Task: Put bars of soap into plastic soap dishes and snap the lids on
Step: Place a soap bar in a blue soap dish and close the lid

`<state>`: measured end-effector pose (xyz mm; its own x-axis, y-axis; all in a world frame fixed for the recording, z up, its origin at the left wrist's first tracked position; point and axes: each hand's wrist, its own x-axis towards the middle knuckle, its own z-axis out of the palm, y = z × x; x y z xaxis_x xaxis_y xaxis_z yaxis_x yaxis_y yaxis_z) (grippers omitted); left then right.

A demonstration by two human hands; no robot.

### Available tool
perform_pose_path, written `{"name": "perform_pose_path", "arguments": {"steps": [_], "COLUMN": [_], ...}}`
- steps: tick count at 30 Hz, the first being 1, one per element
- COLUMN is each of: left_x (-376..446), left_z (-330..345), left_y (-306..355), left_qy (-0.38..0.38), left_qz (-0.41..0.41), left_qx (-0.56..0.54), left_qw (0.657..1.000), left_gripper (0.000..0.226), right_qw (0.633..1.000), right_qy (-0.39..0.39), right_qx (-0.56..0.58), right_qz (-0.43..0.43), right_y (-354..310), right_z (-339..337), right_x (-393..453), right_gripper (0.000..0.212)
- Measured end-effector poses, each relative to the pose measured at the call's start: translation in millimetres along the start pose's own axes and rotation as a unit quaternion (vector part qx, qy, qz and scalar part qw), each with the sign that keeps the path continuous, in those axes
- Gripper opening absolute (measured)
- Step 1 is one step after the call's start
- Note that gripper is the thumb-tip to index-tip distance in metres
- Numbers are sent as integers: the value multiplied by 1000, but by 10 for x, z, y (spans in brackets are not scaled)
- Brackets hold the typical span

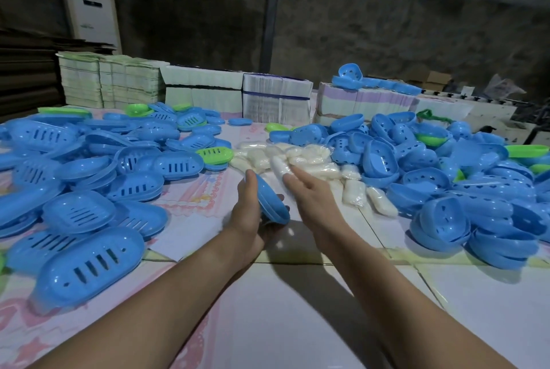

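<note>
Head view: left hand (pixel 248 214) grips tilted blue dish (pixel 272 203).

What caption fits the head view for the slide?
Left hand holds a blue soap dish; right hand reaches toward wrapped soap bars.

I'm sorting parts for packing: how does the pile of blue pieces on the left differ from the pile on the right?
The left pile has shallow pieces pierced with long slots, mostly lying flat with the domed side up. The right pile has deeper bowl-like pieces with small heart-shaped holes, many tilted or nested. Both are mostly blue plastic with a few green pieces mixed in.
</note>
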<state>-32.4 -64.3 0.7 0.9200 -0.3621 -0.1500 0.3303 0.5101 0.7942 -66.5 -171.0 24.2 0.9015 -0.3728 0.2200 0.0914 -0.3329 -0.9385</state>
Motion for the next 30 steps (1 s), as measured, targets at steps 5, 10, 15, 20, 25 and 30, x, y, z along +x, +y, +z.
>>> {"name": "perform_pose_path", "arguments": {"steps": [5, 10, 15, 20, 25, 30], "left_x": [-17, 25, 44, 65, 126, 118], "left_z": [-6, -42, -43, -72, -138, -94], "left_y": [-2, -2, -38, -43, -45, -36], "left_qy": [-2, -15, -16, -41, -69, -96], "left_qz": [-31, -33, -31, -21, -27, -54], "left_qx": [-39, -51, -33, -30, -67, -85], "left_qw": [999, 998, 999, 998, 995, 990], "left_gripper": [55, 58, 67, 62, 50, 58], "right_qw": [989, 973, 974, 983, 969, 960], "right_qy": [-23, -47, -28, -61, -101, 16], "right_qx": [-132, -198, -207, -166, -207, -226], "right_qz": [-54, -106, -90, -58, -92, -163], "right_y": [-5, -3, 11, 28, -36, -49], "right_z": [190, 103, 72, 11, -42, -195], "right_x": [-129, -85, -62, -8, -55, 106], "right_gripper": [46, 30, 32, 30, 36, 26]}}
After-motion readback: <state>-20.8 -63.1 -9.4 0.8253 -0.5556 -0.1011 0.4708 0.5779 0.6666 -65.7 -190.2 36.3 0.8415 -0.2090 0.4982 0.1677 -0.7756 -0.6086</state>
